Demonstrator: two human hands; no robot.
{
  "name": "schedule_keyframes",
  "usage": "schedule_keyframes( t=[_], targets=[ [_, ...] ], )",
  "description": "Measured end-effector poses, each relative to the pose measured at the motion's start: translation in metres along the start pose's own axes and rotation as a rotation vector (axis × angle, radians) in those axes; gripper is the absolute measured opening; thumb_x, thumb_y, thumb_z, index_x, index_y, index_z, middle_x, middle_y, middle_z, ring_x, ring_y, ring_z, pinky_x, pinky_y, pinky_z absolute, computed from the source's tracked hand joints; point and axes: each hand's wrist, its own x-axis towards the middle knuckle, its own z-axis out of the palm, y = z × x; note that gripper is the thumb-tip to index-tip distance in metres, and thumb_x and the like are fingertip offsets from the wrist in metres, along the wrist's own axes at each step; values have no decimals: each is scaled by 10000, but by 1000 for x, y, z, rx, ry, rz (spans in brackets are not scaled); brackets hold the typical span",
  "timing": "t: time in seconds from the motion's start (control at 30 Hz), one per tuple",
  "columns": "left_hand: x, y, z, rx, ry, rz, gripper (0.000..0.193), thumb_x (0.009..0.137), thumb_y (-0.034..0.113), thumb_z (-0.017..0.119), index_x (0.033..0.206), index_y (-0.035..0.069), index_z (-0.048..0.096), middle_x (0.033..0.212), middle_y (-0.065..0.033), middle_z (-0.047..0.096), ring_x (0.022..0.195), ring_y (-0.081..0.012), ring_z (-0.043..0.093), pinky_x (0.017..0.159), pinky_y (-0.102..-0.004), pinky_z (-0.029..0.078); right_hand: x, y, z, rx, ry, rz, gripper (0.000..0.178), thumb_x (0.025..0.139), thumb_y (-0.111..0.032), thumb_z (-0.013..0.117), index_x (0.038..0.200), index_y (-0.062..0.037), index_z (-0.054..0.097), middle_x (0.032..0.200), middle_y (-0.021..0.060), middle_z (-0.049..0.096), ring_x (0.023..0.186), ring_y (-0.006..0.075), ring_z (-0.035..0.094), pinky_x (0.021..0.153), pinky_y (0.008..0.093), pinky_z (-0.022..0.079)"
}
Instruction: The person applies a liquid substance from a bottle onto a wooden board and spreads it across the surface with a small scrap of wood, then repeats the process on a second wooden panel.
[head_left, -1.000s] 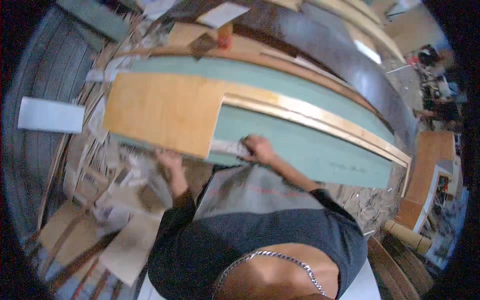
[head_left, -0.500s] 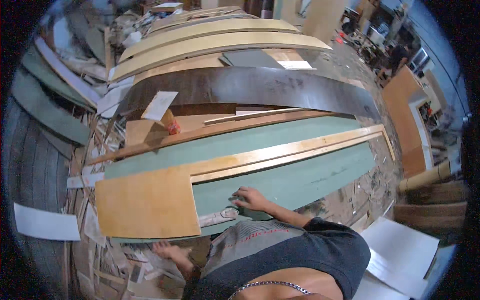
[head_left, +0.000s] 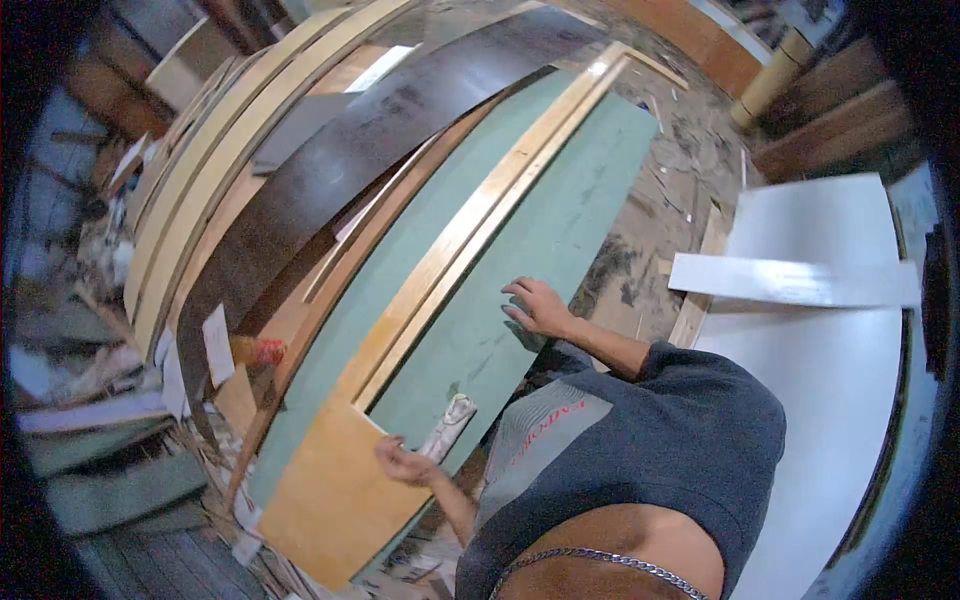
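While the long green panel [head_left: 520, 270] lies flat across the stack beneath us, we see the pale wooden strips [head_left: 470, 235] running along its length and meeting the plywood sheet [head_left: 330, 500] at the near end. To the right sit white boards [head_left: 830, 340] on the littered floor [head_left: 650, 210]; to the left, a dark curved sheet [head_left: 330, 170] and more pale planks [head_left: 200, 200].

Our right hand [head_left: 538, 306] rests on the green panel near its edge, fingers spread and pressing down, gripping nothing. Our left hand [head_left: 405, 464] sits at the corner where plywood meets green panel, fingers curled; a crumpled whitish rag [head_left: 448, 425] lies just beside it, touching or nearly so, and we cannot tell whether the hand grips it.

To work this surface well, we judge that the right hand should keep steady pressure so the panel does not shift, while the left moves the rag in even strokes along the strip's edge.
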Motion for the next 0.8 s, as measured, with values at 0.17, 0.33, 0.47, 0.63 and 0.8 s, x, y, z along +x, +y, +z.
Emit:
schedule_keyframes(
  t=[0.17,0.33,0.47,0.63,0.8],
  targets=[
    [-35,40,97,-283,-502,-128,292,933,147,531,688,-11,536,713,-109,564,683,-229,565,676,-348,478,-55,28,-27,-136,159,162,601,843,-245,668,1383,-119,435,1371,171,461,1219,359,478,998,465,400],
    [-46,84,163,-100,-1010,25,258,941,210,570,813,5,661,817,-107,666,742,-223,635,716,-333,508,-113,88,-53,-411,46,152,623,865,-249,651,1425,-126,409,1447,207,387,1293,375,432,1053,474,374],
    [-81,80,223,3,-1212,70,263,934,269,596,893,27,690,865,-123,685,775,-230,666,713,-337,516,-140,130,-83,-142,120,424,623,870,-252,649,1426,-104,410,1520,216,289,1291,396,446,1035,482,409],
    [-154,113,275,149,-1463,138,304,909,345,631,981,55,688,915,-131,691,784,-268,674,717,-358,521,-252,273,-48,242,233,1079,519,818,-321,676,1267,-77,583,1260,211,582,1137,381,562,971,450,456],
    [-225,142,353,284,-1976,454,331,917,365,616,1063,72,668,1014,-157,676,836,-308,668,739,-399,520,-487,357,-43,115,154,1408,344,765,-248,647,1022,-24,694,886,203,701,728,308,702,631,412,563]
  ],
)
